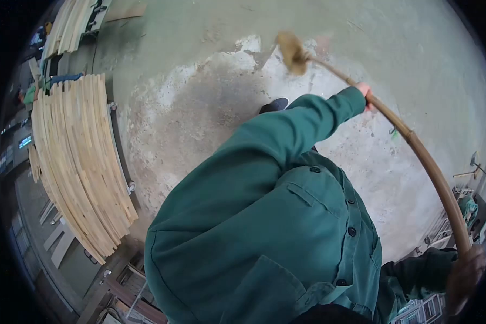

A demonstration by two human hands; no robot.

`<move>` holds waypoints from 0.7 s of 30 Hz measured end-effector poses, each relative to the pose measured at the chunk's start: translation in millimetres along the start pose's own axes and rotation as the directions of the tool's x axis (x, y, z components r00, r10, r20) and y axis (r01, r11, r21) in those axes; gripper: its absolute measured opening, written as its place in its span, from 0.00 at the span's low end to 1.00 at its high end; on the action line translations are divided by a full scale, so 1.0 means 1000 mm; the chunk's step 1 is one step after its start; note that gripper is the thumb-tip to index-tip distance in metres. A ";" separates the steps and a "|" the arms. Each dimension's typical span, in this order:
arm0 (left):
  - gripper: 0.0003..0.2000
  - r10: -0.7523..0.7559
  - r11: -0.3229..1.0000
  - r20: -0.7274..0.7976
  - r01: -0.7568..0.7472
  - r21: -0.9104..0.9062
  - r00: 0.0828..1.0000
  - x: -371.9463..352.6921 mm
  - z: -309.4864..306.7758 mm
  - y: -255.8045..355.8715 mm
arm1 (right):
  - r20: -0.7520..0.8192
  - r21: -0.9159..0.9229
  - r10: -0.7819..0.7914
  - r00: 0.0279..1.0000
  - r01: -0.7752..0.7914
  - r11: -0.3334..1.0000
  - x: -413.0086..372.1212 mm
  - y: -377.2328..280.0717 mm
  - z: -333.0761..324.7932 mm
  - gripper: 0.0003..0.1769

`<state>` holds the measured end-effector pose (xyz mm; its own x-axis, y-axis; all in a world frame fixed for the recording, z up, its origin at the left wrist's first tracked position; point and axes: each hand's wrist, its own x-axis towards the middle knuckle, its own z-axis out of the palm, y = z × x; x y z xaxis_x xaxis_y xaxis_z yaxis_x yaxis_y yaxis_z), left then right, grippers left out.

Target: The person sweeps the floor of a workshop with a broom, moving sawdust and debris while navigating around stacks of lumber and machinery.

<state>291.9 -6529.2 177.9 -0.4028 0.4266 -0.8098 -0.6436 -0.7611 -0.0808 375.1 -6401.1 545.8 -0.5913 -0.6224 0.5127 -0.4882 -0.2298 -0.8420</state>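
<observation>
A long-handled broom [434, 167] slants across the right side of the head view, its pale brown handle curved by the wide lens. Its tan head [292, 52] is blurred and lies over the floor beyond my shoe. My left hand [365, 96] wraps round the lower handle, with its arm reaching across my body. Close to the top end of the handle, my right hand [466, 272] is closed round it at the lower right edge, dark and partly blurred. Both arms wear green sleeves.
Long wooden strips [81, 156] lie side by side on a stand at left, with another stack of boards [73, 24] behind. The concrete floor [200, 102] has worn white patches. My dark shoe [274, 105] shows ahead. Assorted gear [467, 208] stands at far right.
</observation>
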 end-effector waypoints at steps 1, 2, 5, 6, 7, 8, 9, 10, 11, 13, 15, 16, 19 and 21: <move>0.04 -0.014 1.000 0.110 0.017 -0.025 0.994 0.012 0.009 0.008 | -0.033 0.034 0.000 0.999 0.001 0.999 0.011 -0.006 0.009 0.14; 0.05 -0.023 0.998 0.220 0.034 -0.048 0.975 0.016 0.015 0.013 | -0.020 -0.128 0.269 0.963 -0.270 0.954 0.009 -0.034 0.012 0.14; 0.04 -0.004 0.998 0.259 0.020 -0.060 0.966 -0.021 0.023 -0.001 | -0.001 0.149 0.067 0.998 -0.067 0.987 0.006 -0.054 0.015 0.13; 0.04 -0.033 0.999 0.241 0.040 -0.023 0.970 -0.044 0.023 -0.010 | -0.015 0.163 0.041 0.999 -0.038 0.986 0.006 -0.060 0.015 0.13; 0.04 -0.064 0.998 0.218 0.062 0.014 0.974 -0.073 0.018 -0.022 | -0.036 0.182 0.019 0.999 -0.012 0.983 0.005 -0.064 0.011 0.12; 0.04 -0.026 0.997 0.235 0.006 0.082 0.972 -0.104 0.008 -0.035 | -0.062 0.205 -0.003 0.998 0.016 0.979 0.005 -0.067 0.005 0.12; 0.05 -0.014 0.998 0.118 0.007 0.064 0.993 -0.156 0.011 -0.039 | -0.093 0.235 -0.026 0.995 0.047 0.971 0.004 -0.068 -0.001 0.12; 0.06 -0.005 0.999 0.091 0.002 0.032 0.996 -0.170 0.000 -0.047 | -0.129 0.267 -0.043 0.991 0.076 0.961 0.001 -0.064 -0.008 0.11; 0.06 -0.008 0.997 0.091 0.001 0.081 0.996 -0.184 -0.012 -0.046 | -0.162 0.304 -0.053 0.985 0.101 0.947 -0.001 -0.057 -0.014 0.11; 0.04 0.028 0.999 0.030 -0.028 -0.019 0.999 -0.162 -0.050 -0.032 | -0.225 0.356 -0.057 0.973 0.137 0.924 -0.003 -0.026 -0.021 0.10; 0.05 0.014 0.982 -0.127 -0.037 -0.185 0.992 -0.110 -0.092 0.014 | -0.276 0.374 -0.013 0.961 0.119 0.920 0.005 0.021 -0.017 0.09; 0.04 0.080 0.985 -0.140 -0.100 -0.140 0.987 -0.049 -0.145 0.043 | -0.303 0.393 0.041 0.952 0.086 0.916 0.010 0.044 -0.013 0.09; 0.06 0.255 0.932 -0.185 -0.191 0.308 0.949 -0.048 -0.096 0.079 | -0.307 0.422 0.109 0.945 0.032 0.906 0.033 0.076 0.003 0.08; 0.08 0.384 0.735 -0.072 -0.258 0.627 0.920 -0.024 -0.062 0.080 | -0.488 0.113 0.008 0.873 0.054 0.992 0.029 0.064 -0.001 0.09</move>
<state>290.4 -6631.2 154.8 -0.5713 0.0651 -0.8182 -0.7772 -0.3635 0.5137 325.8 -6432.6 506.4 -0.8332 -0.1804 0.5227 -0.4437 -0.3460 -0.8267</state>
